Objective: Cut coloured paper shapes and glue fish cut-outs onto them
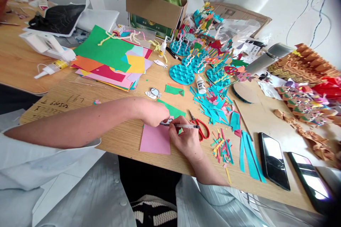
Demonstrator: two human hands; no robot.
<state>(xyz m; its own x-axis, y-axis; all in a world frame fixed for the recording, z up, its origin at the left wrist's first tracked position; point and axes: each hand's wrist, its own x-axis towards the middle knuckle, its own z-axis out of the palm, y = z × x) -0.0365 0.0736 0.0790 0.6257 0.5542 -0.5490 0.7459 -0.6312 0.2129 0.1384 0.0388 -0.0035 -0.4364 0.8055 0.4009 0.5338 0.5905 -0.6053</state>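
Observation:
My left hand (156,111) is closed, its fingertips pressing a small white paper cutout with dark markings (165,121) onto a pink paper square (155,141). The fingers hide much of the cutout. In my right hand (186,142) is a pen (186,126), its tip close to the cutout's edge and my left fingertips. Green paper (172,108) lies just beyond both hands. Red-handled scissors (202,127) rest beside my right hand. Farther up, fish-shaped paper cutouts (153,93) lie near a green paper piece with a fish-like outline (174,90).
Stacked coloured paper (103,53) lies at left. Blue round bases with paper fish (182,74) stand at the back, near a glue bottle (200,85). Blue scraps (213,104), thin strips (223,147) and two phones (274,160) are on the right. A cardboard box (154,7) is behind.

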